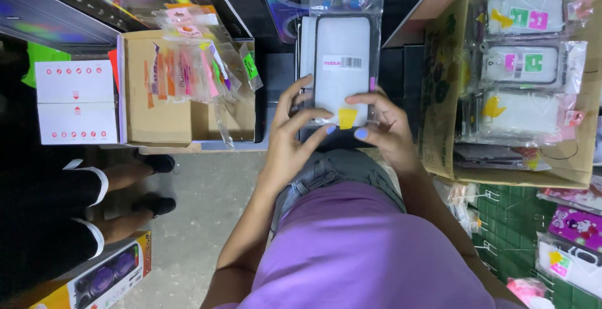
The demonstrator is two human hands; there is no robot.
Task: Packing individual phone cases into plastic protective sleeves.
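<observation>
I hold a clear plastic packet [342, 58] upright in front of me; inside is a flat white piece with a black rim, shaped like a phone screen, with a yellow tab at its lower end. My left hand [291, 134] grips the packet's lower left edge. My right hand [384, 127], with blue-painted nails, grips its lower right edge. More such pieces seem stacked behind the front one.
An open cardboard box [439, 127] at right holds several similar packets. Another cardboard box [157, 108] at left holds hanging colourful packets. White cartons [75, 102] sit far left. Another person's legs in black shoes [150, 183] stand on the grey floor at left.
</observation>
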